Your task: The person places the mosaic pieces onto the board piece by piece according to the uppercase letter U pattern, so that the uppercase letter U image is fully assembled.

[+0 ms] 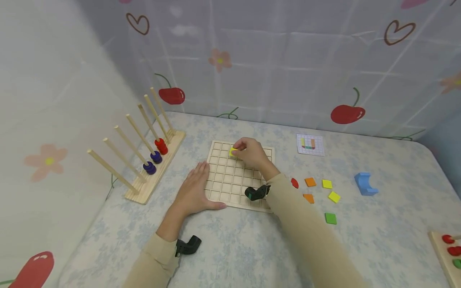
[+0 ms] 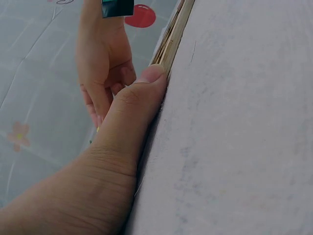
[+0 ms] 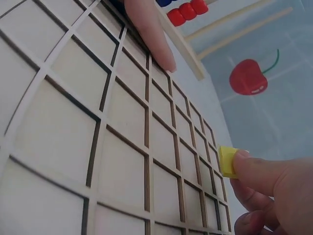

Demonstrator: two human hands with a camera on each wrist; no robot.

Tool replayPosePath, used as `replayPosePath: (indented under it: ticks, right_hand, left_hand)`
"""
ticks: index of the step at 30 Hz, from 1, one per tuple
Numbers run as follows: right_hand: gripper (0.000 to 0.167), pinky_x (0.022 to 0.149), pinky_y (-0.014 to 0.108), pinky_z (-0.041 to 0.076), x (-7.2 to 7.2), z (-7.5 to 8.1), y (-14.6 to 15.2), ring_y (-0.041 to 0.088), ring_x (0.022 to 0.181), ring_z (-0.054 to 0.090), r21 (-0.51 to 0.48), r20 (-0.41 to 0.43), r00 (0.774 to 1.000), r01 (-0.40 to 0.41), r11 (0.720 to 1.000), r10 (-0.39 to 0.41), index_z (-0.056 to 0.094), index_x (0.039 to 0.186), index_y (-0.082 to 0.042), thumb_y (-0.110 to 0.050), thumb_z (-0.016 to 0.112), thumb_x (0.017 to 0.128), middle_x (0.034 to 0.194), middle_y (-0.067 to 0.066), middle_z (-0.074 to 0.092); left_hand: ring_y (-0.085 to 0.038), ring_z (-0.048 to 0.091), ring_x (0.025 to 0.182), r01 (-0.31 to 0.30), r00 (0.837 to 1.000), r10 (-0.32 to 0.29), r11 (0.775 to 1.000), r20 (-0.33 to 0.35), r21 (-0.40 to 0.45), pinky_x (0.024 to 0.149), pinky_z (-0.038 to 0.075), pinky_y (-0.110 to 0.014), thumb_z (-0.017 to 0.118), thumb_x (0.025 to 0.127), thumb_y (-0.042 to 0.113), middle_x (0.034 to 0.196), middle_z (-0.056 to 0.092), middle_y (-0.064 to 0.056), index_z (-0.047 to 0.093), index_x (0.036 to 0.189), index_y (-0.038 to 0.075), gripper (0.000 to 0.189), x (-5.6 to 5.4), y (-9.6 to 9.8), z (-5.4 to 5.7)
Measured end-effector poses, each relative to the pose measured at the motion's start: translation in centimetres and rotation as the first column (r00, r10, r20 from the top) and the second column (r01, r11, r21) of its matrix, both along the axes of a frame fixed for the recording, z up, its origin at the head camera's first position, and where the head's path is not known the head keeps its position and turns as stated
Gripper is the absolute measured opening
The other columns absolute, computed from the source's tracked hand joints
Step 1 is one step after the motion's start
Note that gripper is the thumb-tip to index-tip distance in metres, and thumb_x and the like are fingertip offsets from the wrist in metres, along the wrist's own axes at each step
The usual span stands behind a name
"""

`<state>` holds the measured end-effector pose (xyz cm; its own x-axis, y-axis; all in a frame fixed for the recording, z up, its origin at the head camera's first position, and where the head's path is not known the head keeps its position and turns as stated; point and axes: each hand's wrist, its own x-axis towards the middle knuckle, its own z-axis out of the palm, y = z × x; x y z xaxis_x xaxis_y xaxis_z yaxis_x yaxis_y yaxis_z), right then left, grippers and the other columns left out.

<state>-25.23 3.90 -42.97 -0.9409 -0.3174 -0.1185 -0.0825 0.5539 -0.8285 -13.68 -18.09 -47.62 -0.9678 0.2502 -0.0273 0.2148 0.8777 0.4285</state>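
A wooden grid board with square cells lies flat on the table. My right hand pinches a yellow square tile between thumb and fingers at the board's far rows; whether the tile touches the board cannot be told. My left hand rests along the board's left side, its fingers extended and its thumb lying against the near edge, as the left wrist view shows close up. To the right of the board lie orange tiles, yellow tiles, a green tile and a red piece partly behind my right sleeve.
A wooden peg rack with blue and red beads stands at the left. A pattern card lies at the back right. Farther right are a blue curved block and a bead board at the table's edge. A patterned curtain hangs behind.
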Motion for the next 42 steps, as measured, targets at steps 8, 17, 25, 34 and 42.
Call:
replayPosePath:
  ticks: [8, 17, 25, 34, 42]
  right_hand:
    - [0.017, 0.084, 0.038, 0.052, -0.1, -0.3, -2.2, 0.023, 0.097, 0.061, 0.043, -0.01, 1.0, 0.018, 0.999, -0.017, 0.066, 0.108, -0.013, -0.025, 0.068, 0.095, 0.105, 0.006, 0.066]
    - [0.016, 0.083, 0.037, 0.054, -0.1, -0.4, -3.0, 0.022, 0.096, 0.063, 0.097, -0.039, 0.999, 0.015, 0.995, -0.011, 0.066, 0.107, -0.015, -0.025, 0.068, 0.095, 0.106, 0.004, 0.067]
    - [0.018, 0.083, 0.037, 0.052, -0.2, -0.6, -3.2, 0.021, 0.095, 0.061, 0.133, -0.047, 0.999, 0.023, 0.991, -0.017, 0.067, 0.108, -0.015, -0.025, 0.071, 0.093, 0.104, 0.003, 0.065]
    - [0.021, 0.083, 0.037, 0.051, -0.3, -0.8, -3.5, 0.02, 0.094, 0.059, 0.146, -0.05, 0.999, 0.021, 0.989, -0.014, 0.069, 0.108, -0.015, -0.025, 0.074, 0.09, 0.104, 0.002, 0.064]
    - [0.024, 0.085, 0.037, 0.052, -0.7, -1.1, -4.0, 0.019, 0.097, 0.061, 0.216, -0.077, 0.997, 0.021, 0.976, -0.005, 0.071, 0.111, -0.016, -0.03, 0.073, 0.091, 0.107, 0.001, 0.065]
  left_hand:
    - [-0.024, 0.002, 0.157, 0.005, 1.0, -0.005, 1.0, 0.008, -0.014, 0.128, 0.011, -0.045, 0.062, 0.053, 0.095, 0.168, 0.005, -0.011, 0.007, 0.159, 0.004, 0.15, 0.0, 0.0, -0.3]
    - [-0.022, 0.001, 0.157, 0.011, 1.0, -0.011, 1.0, 0.001, -0.022, 0.128, 0.01, -0.043, 0.056, 0.052, 0.099, 0.168, 0.004, -0.01, 0.006, 0.159, 0.005, 0.151, -0.1, 0.1, -0.4]
    - [-0.022, 0.0, 0.156, 0.014, 1.0, -0.014, 1.0, 0.001, -0.026, 0.128, 0.01, -0.043, 0.055, 0.052, 0.099, 0.168, 0.004, -0.01, 0.006, 0.159, 0.005, 0.151, -0.1, 0.1, -0.5]
    - [-0.021, 0.0, 0.156, 0.013, 1.0, -0.013, 0.999, 0.008, -0.031, 0.128, 0.009, -0.043, 0.055, 0.052, 0.099, 0.168, 0.004, -0.009, 0.006, 0.16, 0.005, 0.151, -0.1, 0.0, -0.5]
    - [-0.021, -0.001, 0.157, 0.007, 1.0, -0.007, 1.0, 0.008, -0.03, 0.128, 0.009, -0.043, 0.057, 0.052, 0.099, 0.168, 0.004, -0.009, 0.006, 0.159, 0.005, 0.151, -0.2, -0.2, -0.4]
